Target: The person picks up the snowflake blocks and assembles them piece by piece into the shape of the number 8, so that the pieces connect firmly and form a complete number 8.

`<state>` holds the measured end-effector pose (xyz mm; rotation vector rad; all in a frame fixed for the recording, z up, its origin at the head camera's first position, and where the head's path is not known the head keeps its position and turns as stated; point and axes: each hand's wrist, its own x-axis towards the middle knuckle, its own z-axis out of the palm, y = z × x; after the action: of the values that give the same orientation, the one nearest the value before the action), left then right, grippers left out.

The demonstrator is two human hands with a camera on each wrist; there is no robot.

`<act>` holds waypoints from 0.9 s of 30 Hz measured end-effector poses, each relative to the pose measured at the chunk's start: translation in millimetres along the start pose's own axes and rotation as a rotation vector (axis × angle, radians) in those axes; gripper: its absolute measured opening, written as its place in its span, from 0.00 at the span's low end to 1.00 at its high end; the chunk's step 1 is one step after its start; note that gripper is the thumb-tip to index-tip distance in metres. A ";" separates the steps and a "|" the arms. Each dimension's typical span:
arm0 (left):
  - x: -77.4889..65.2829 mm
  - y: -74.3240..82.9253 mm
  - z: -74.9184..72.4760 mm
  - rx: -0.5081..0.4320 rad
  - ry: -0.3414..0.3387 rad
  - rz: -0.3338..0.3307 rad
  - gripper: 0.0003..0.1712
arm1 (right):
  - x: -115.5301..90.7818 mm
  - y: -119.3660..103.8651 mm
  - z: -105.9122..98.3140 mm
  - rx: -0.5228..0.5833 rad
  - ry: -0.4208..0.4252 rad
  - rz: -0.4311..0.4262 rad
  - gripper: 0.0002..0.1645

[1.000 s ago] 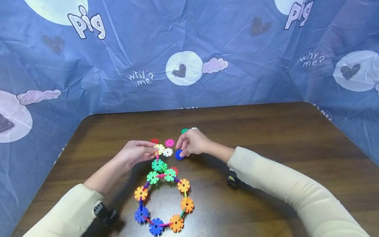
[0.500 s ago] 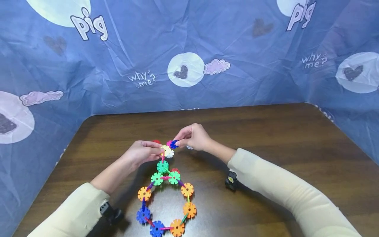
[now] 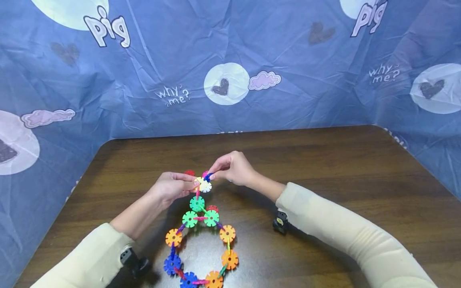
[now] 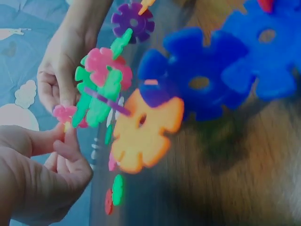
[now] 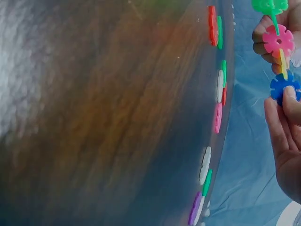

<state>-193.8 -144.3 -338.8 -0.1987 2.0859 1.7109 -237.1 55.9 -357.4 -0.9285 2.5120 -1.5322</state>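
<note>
When viewed from the head camera, a chain of notched discs (image 3: 200, 219), closed low down in a ring: orange discs (image 3: 229, 260) at ten, two, three and five o'clock, blue discs (image 3: 172, 263) at seven and eight, green discs (image 3: 211, 218) at eleven and one. Above, toward twelve, an upper green disc (image 3: 197, 203), a pink link (image 3: 197, 193) and a yellow disc (image 3: 201, 183), pinched from nine o'clock by the left hand (image 3: 174, 188). At half past one from yellow, a dark blue disc (image 3: 208, 177), nearly edge-on, grasped in the right hand (image 3: 234, 168). Only here, the full ring and both cream sleeves (image 3: 317, 218).

From the left wrist, blue discs enlarged between one and two o'clock, a near orange disc (image 4: 148, 134) at the centre, and at twelve a purple disc (image 4: 134, 22) turned face-on. Left hand at eight, closed on a sliver of yellow; right hand at ten, with its dark blue disc hidden.

From the right wrist, left hand at two, right hand just past three. Yellow edge-on between the pink link, now face-on, and dark blue; touching or locked, cannot tell. Lying on the surface (image 5: 117, 103) from one to five, loose discs (image 5: 217, 117), including a loose purple disc (image 5: 194, 208) out of sight from the head.
</note>
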 end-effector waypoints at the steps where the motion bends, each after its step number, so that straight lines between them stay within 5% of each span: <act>1: -0.8 0.3 0.7 -0.005 0.007 -0.002 0.23 | -0.1 -1.1 0.9 -0.005 0.000 -0.003 0.06; 10: -3.2 1.9 -6.6 0.032 -0.017 -0.015 0.23 | 0.8 -7.1 6.7 -0.009 -0.020 0.020 0.08; 17: -7.2 0.0 -17.9 0.053 -0.049 -0.009 0.23 | -1.7 -5.7 9.4 0.055 -0.122 0.159 0.17; 22: -10.6 -4.3 -29.1 0.036 -0.048 -0.008 0.23 | -14.2 -9.0 13.9 -0.088 -0.245 0.278 0.17; 27: -11.5 -7.6 -36.7 0.004 -0.055 0.003 0.24 | -24.0 -15.4 20.3 -0.281 -0.384 0.213 0.18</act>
<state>-189.4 -183.1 -335.6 -0.1460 2.0503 1.6946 -203.4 47.3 -361.0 -0.8513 2.4747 -0.8600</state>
